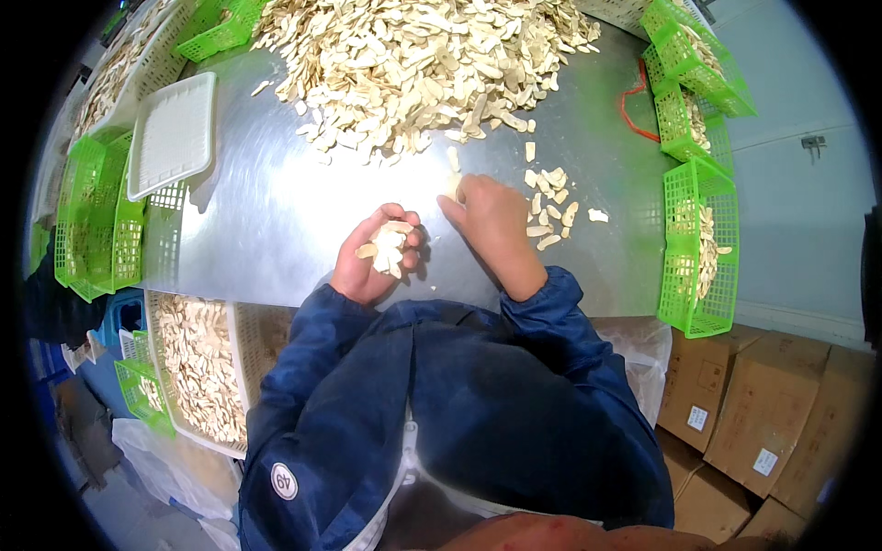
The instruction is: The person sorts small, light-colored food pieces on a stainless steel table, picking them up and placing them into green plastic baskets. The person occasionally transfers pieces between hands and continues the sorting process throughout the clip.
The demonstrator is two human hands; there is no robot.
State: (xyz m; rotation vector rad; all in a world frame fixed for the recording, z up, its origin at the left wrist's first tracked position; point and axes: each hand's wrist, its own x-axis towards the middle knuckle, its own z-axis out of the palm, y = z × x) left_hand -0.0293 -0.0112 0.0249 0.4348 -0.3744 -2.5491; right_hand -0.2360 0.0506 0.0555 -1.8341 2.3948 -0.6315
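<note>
My left hand (372, 255) is palm up near the table's front edge, its fingers curled around a small heap of pale dried slices (389, 249). To its right, my right hand (493, 217) reaches down to the metal table (275, 206), thumb and forefinger at a pale slice (453, 184); glare blurs that spot. Just beyond it lies another slice (453, 158). A large pile of dried slices (427, 69) covers the far middle of the table. A small loose group of slices (551, 200) lies to the right of my right hand.
Green plastic baskets (699, 248) with slices line the right edge. At the left stand a white tray (172, 134) and green baskets (100, 213). Below the left edge is a white crate of slices (200, 365). Cardboard boxes (765, 406) are stacked at the lower right.
</note>
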